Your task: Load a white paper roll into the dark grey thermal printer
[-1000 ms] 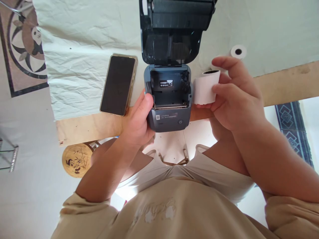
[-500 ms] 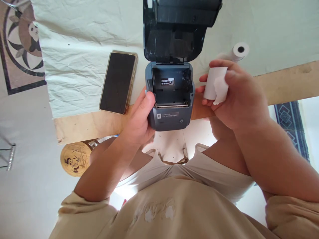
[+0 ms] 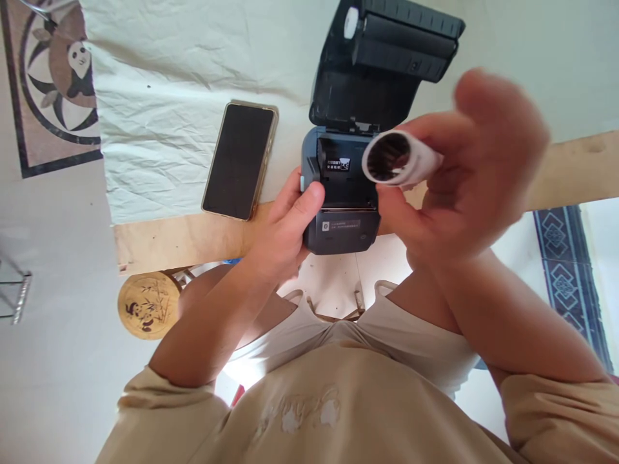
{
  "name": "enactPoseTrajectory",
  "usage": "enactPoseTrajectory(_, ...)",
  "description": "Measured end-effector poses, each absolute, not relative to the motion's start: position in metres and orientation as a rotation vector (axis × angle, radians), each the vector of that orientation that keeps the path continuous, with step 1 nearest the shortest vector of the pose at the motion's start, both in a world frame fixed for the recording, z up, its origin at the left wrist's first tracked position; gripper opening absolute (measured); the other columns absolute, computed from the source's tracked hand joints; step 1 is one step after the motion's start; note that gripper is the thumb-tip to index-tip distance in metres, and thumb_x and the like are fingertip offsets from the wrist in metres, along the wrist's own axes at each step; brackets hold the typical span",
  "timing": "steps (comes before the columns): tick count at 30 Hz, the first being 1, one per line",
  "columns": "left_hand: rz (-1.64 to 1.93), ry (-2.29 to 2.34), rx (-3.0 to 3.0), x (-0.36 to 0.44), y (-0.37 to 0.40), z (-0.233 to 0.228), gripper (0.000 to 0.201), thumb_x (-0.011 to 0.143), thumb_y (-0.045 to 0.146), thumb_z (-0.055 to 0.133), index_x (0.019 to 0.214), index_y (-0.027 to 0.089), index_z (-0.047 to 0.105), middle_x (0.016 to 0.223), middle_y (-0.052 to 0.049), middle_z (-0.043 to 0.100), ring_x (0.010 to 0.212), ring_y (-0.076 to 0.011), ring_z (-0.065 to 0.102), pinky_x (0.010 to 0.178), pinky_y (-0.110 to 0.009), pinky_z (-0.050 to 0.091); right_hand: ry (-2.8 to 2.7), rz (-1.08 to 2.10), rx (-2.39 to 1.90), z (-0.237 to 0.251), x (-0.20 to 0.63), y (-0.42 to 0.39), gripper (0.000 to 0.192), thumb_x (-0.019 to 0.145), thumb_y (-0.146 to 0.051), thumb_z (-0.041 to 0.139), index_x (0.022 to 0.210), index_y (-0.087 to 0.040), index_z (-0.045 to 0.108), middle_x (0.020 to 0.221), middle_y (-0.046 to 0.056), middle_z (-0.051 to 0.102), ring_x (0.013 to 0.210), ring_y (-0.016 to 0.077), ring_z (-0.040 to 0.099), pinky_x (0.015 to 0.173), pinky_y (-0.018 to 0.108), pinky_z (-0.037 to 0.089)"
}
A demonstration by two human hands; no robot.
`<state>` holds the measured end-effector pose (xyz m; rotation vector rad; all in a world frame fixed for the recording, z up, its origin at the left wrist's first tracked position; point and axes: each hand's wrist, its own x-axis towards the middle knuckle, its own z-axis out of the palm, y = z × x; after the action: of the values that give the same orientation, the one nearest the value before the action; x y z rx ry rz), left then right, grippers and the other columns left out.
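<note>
The right hand [image 3: 464, 174] pinches a paper roll [image 3: 394, 158], its hollow end facing us, raised above the counter just over the printer [image 3: 341, 206]. The left hand [image 3: 285, 232] clasps the printer's left side at the counter's near edge; its lid [image 3: 382, 64] stands open. Held so lightly, the roll could slip and unspool, or go into the bay skewed. A phone [image 3: 240, 161] lies left on a creased white cloth [image 3: 159, 116] over bare wood. Below, pale floor and a panda-painted stool [image 3: 147, 304].

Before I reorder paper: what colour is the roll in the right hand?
White paper roll, dark hollow core; head view.
</note>
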<state>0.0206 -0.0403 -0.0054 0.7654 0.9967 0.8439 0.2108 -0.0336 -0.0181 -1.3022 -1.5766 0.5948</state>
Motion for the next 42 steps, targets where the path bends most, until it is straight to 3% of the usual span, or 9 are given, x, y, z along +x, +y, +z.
enactPoseTrajectory(4, 0.889, 0.976, 0.785, 0.023, -0.04, -0.002, 0.033, 0.094, 0.049, 0.061, 0.116, 0.025, 0.062, 0.094, -0.002, 0.072, 0.102, -0.0209, 0.073, 0.082, -0.026, 0.061, -1.829, 0.309, -1.283, -0.009, 0.199, -0.03, 0.019, 0.09, -0.032, 0.054, 0.109, -0.031, 0.059, 0.118, 0.002, 0.068, 0.107, 0.0194, 0.068, 0.092, 0.04, 0.06)
enactPoseTrajectory(7, 0.958, 0.968, 0.801, 0.023, -0.04, -0.005, 0.031, 0.095, 0.046, 0.062, 0.119, 0.026, 0.063, 0.109, -0.002, 0.072, 0.123, -0.0228, 0.066, 0.094, -0.027, 0.059, -1.865, 0.176, -1.238, -0.006, 0.197, -0.029, 0.021, 0.091, -0.025, 0.055, 0.108, -0.031, 0.065, 0.126, 0.0, 0.066, 0.112, 0.0178, 0.067, 0.097, 0.037, 0.059)
enactPoseTrajectory(13, 0.969, 0.869, 0.777, 0.021, -0.04, -0.009, 0.029, 0.097, 0.04, 0.06, 0.12, 0.023, 0.063, 0.112, -0.004, 0.072, 0.133, -0.0251, 0.059, 0.097, -0.031, 0.059, -1.896, -0.015, -1.259, -0.011, 0.199, -0.027, 0.023, 0.094, -0.029, 0.058, 0.114, -0.029, 0.069, 0.104, 0.001, 0.073, 0.096, 0.0153, 0.071, 0.081, 0.03, 0.059)
enactPoseTrajectory(20, 0.992, 0.897, 0.768, 0.024, -0.04, -0.01, 0.035, 0.094, 0.045, 0.064, 0.12, 0.021, 0.063, 0.107, -0.004, 0.072, 0.127, -0.0227, 0.063, 0.096, -0.027, 0.057, -1.802, -0.104, -1.019, -0.016, 0.203, -0.026, 0.012, 0.088, -0.011, 0.066, 0.097, -0.019, 0.066, 0.091, -0.002, 0.074, 0.085, 0.0121, 0.073, 0.074, 0.024, 0.055)
enactPoseTrajectory(23, 1.001, 0.886, 0.73, 0.022, -0.038, -0.014, 0.033, 0.094, 0.043, 0.065, 0.117, 0.02, 0.064, 0.103, -0.003, 0.072, 0.115, -0.0184, 0.068, 0.09, -0.022, 0.058, -1.819, -0.112, -0.941, -0.015, 0.204, -0.029, 0.008, 0.085, -0.017, 0.07, 0.091, -0.018, 0.065, 0.085, -0.002, 0.072, 0.082, 0.0144, 0.072, 0.07, 0.029, 0.051)
enactPoseTrajectory(27, 0.992, 0.802, 0.689, 0.018, -0.036, -0.016, 0.037, 0.089, 0.047, 0.066, 0.112, 0.018, 0.063, 0.091, -0.002, 0.071, 0.085, -0.0143, 0.071, 0.065, -0.019, 0.056, -1.953, -0.116, -0.762, -0.017, 0.203, -0.033, 0.01, 0.085, -0.025, 0.072, 0.093, -0.021, 0.067, 0.088, -0.003, 0.071, 0.089, 0.016, 0.069, 0.071, 0.033, 0.046)
enactPoseTrajectory(30, 1.019, 0.814, 0.668, 0.018, -0.036, -0.013, 0.029, 0.085, 0.032, 0.073, 0.109, 0.018, 0.062, 0.088, 0.0, 0.071, 0.074, -0.0105, 0.068, 0.061, -0.017, 0.055, -1.968, -0.04, -0.747, -0.021, 0.203, -0.035, 0.014, 0.088, -0.034, 0.07, 0.096, -0.022, 0.068, 0.096, 0.0, 0.07, 0.1, 0.0192, 0.067, 0.08, 0.036, 0.049)
enactPoseTrajectory(36, 1.047, 0.896, 0.748, 0.019, -0.039, -0.009, 0.04, 0.075, 0.012, 0.077, 0.111, 0.021, 0.061, 0.095, 0.001, 0.072, 0.074, -0.0104, 0.069, 0.065, -0.019, 0.058, -1.897, 0.05, -0.883, -0.019, 0.208, -0.034, 0.026, 0.086, -0.026, 0.069, 0.11, -0.02, 0.063, 0.106, 0.007, 0.064, 0.097, 0.0183, 0.061, 0.087, 0.038, 0.053)
enactPoseTrajectory(42, 1.039, 0.983, 0.774, 0.018, -0.039, -0.011, 0.048, 0.072, 0.021, 0.08, 0.116, 0.022, 0.061, 0.098, -0.002, 0.07, 0.085, -0.0184, 0.072, 0.07, -0.026, 0.06, -1.84, 0.313, -0.993, -0.021, 0.208, -0.039, 0.038, 0.085, -0.027, 0.067, 0.122, -0.022, 0.057, 0.114, 0.01, 0.056, 0.109, 0.0195, 0.059, 0.084, 0.035, 0.057)
